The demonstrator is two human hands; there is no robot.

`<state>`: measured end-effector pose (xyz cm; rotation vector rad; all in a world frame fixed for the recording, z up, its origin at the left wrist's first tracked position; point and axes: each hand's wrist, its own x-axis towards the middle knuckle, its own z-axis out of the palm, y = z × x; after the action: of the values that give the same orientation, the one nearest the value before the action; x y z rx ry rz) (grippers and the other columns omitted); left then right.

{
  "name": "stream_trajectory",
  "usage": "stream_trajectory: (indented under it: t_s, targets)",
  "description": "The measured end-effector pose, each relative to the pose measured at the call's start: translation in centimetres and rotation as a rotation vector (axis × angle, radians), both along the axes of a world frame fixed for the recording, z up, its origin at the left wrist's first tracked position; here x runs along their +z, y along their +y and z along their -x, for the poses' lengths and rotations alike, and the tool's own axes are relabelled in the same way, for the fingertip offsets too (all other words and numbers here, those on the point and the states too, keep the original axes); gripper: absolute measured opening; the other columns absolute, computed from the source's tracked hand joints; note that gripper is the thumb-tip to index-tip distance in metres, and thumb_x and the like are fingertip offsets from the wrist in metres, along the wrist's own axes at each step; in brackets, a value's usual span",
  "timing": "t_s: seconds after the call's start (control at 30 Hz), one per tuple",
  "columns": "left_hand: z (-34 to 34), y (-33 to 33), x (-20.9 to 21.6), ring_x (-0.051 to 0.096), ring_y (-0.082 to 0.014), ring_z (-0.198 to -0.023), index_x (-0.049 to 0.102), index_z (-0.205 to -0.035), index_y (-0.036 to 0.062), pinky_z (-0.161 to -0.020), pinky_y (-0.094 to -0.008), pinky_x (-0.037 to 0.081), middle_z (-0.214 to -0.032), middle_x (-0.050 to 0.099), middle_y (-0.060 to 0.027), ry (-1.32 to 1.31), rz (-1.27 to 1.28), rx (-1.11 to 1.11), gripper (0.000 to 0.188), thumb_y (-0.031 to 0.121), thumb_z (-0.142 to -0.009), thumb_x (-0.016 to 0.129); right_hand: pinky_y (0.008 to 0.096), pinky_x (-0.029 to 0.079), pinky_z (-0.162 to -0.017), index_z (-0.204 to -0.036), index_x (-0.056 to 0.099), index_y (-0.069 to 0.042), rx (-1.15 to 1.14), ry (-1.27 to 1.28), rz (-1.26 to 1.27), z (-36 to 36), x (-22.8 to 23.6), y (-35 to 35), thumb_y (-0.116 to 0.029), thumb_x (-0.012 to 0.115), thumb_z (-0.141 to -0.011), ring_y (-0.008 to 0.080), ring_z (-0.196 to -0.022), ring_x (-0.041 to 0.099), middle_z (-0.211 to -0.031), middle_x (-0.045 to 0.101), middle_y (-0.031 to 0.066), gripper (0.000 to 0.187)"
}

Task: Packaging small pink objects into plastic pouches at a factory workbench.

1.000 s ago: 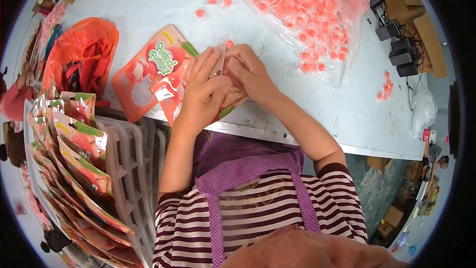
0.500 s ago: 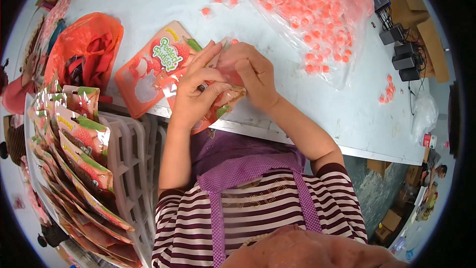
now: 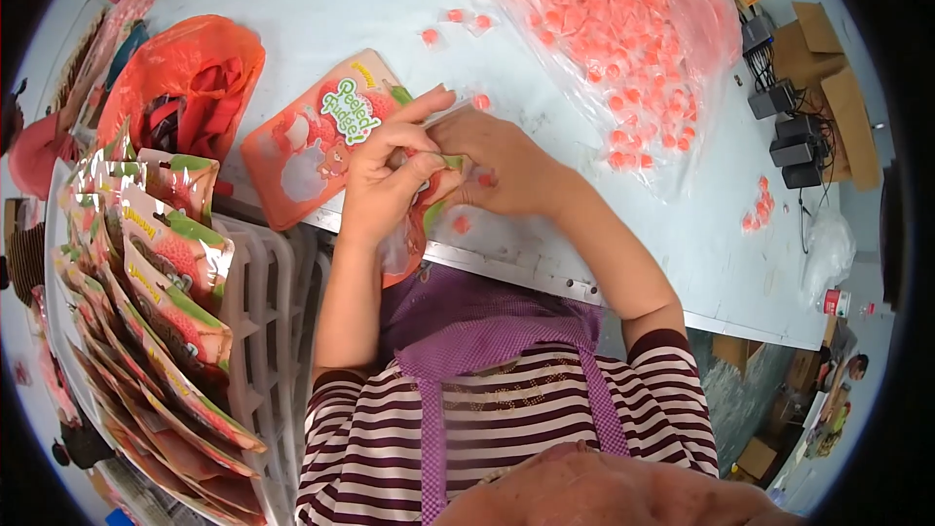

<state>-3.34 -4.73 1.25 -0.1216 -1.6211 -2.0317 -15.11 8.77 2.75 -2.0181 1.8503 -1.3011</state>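
My left hand [image 3: 385, 180] pinches a red and green candy pouch [image 3: 404, 258] by its upper edge, near the table's front edge. Over the pouch's mouth curls my right hand [image 3: 506, 164], palm turned down and fingertips partly hidden. A red candy in a clear wrapper [image 3: 487, 178] shows against the right hand, and another wrapped candy [image 3: 461, 224] is just below it. Beyond the knuckles lies one more candy [image 3: 481, 100]. A flat printed pouch [image 3: 292, 170] with a clear window rests on the table beside my left hand.
A large clear bag of wrapped red candies [image 3: 604, 29] lies open on the far table. Left stand a red plastic bag [image 3: 185, 39] and a pale crate [image 3: 255, 282] with several upright pouches [image 3: 175, 263]. Black adapters [image 3: 794, 127] with cables sit at the right edge.
My right hand has turned palm-down and come to the pouch's mouth, and candies now show at it. The pouch hangs more upright from my left hand. The whole view has shifted slightly.
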Motion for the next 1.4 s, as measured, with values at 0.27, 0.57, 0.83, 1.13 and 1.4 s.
stream_trajectory:
  t_s: [0.27, 0.57, 0.83, 1.13, 1.4]
  targets:
    - [-0.2, -0.8, 1.4, 0.041, -0.037, -0.125, 0.053, -0.084, 0.0085, -0.103, -0.0467, 0.032, -0.123, 0.053, -0.0226, 0.137, -0.004, 0.026, 0.013, 0.011, -0.082, 0.065, 0.032, 0.046, -0.074, -0.094, 0.064, -0.004, 0.296, -0.272, -0.528, 1.1, 7.3, -2.0, -0.019, 0.07, -0.071, 0.0204, -0.091, 0.059, -0.098, 0.062, 0.0102, 0.028]
    - [-0.5, -3.1, 5.0, 0.046, -0.0463, -0.116, 0.049, -0.087, 0.0091, -0.098, -0.0554, 0.034, -0.105, 0.061, -0.0236, 0.39, 0.228, 0.13, 0.023, 0.023, -0.082, 0.066, 0.0336, 0.047, -0.066, -0.088, 0.066, -0.01, 0.3, 0.021, -0.224, 0.1, 10.9, -2.4, -0.022, 0.065, -0.078, 0.0179, -0.079, 0.06, -0.093, 0.062, 0.0079, 0.016]
    - [-3.2, -3.5, 6.0, 0.05, -0.0471, -0.109, 0.043, -0.084, 0.0119, -0.096, -0.0568, 0.037, -0.094, 0.064, -0.0177, 0.454, 0.456, 0.387, 0.025, 0.026, -0.083, 0.064, 0.0439, 0.03, -0.103, -0.12, 0.053, -0.011, -0.2, 0.173, -0.051, 4.4, 1.6, -1.0, -0.037, 0.071, -0.073, 0.0341, -0.121, 0.042, -0.124, 0.052, 0.0142, 0.057]
    - [-5.4, -2.0, 6.1, 0.051, -0.0463, -0.106, 0.042, -0.082, 0.0138, -0.092, -0.0565, 0.041, -0.093, 0.064, -0.0147, 0.461, 0.539, 0.577, 0.016, 0.023, -0.087, 0.055, 0.0593, 0.017, -0.104, -0.13, 0.046, -0.023, -0.213, 0.408, -0.526, -0.9, -3.0, 1.6, -0.055, 0.07, -0.065, 0.0421, -0.129, 0.028, -0.139, 0.037, 0.0143, 0.077]
    - [-5.2, -1.4, 8.0, 0.05, -0.0429, -0.107, 0.048, -0.069, 0.0085, -0.092, -0.0538, 0.039, -0.093, 0.066, -0.0141, 0.298, 0.86, 0.571, 0.018, 0.019, -0.08, 0.058, 0.0654, 0.01, -0.103, -0.137, 0.037, -0.027, -0.4, 0.513, -0.516, -2.6, -5.3, 3.0, -0.069, 0.062, -0.062, 0.0399, -0.136, 0.012, -0.146, 0.025, 0.0109, 0.089]
